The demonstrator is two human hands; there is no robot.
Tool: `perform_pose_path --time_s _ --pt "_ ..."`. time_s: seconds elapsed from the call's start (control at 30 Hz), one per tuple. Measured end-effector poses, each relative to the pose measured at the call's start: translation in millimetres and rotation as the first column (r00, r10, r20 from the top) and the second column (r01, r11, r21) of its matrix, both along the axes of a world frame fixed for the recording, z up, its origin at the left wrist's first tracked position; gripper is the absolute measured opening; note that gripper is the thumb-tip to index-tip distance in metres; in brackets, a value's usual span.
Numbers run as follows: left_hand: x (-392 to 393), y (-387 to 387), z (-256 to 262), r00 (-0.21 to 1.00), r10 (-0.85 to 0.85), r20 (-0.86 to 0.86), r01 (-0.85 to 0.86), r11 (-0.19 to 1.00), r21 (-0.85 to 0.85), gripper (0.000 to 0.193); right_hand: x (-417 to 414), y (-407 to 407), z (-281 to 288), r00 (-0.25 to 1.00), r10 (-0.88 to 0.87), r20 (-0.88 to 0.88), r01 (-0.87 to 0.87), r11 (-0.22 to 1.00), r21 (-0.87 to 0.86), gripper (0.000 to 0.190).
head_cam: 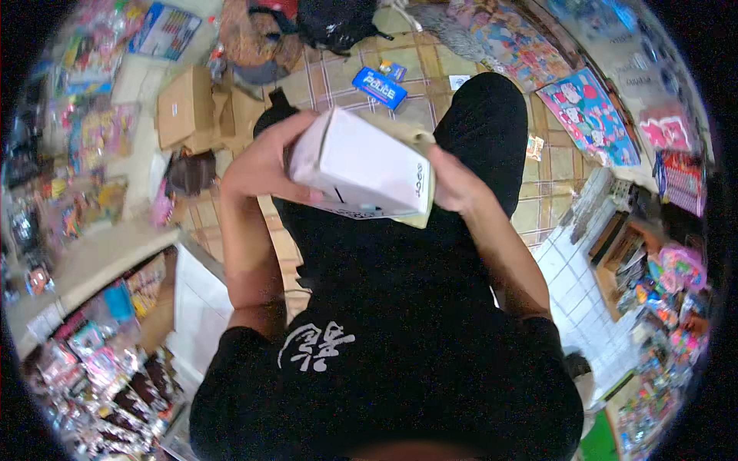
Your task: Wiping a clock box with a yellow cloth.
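Note:
A white cardboard box (369,164) with dark print is held up in front of my chest, tilted, between both hands. My left hand (271,158) grips its left end, fingers around the side. At the other end, my right hand (458,178) holds it by the right edge, where a pale yellowish piece shows behind and below the white side. What that piece is, I cannot tell. Past the box, a blue toy package marked POLICE (379,88) lies on the checked floor covering, touching or close to a smaller blue and yellow package (393,71).
An open brown cardboard box (187,109) stands at the upper left. Bagged small goods (98,369) fill the lower left, with more packaged items (669,328) at the right. A colourful cartoon-print sheet (594,118) lies upper right. A black bag (337,23) is at the top.

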State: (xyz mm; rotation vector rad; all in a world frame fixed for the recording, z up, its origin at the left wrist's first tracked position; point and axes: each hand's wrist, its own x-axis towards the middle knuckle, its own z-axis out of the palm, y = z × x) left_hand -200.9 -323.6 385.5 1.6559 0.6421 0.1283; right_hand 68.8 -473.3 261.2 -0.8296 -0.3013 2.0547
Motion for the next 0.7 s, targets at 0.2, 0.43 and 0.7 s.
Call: perform_pose_path --time_s 0.2,0.43,0.7 --pt "52 -10 37 0.925 -0.161 -0.344 0.209 0.972 0.108 0.103 -4 12 2 0.967 -0.048 -0.252 -0.013 0.972 -0.233 0.064" --pt "64 -24 28 0.980 0.190 -0.054 -0.102 0.721 0.685 0.085 -2 25 -8 0.861 -0.313 -0.400 0.249 0.946 -0.206 0.058" --pt "67 -35 -79 0.610 0.625 0.487 -0.704 0.709 -0.029 0.133 1 21 -7 0.897 -0.364 -0.250 0.332 0.929 -0.162 0.064"
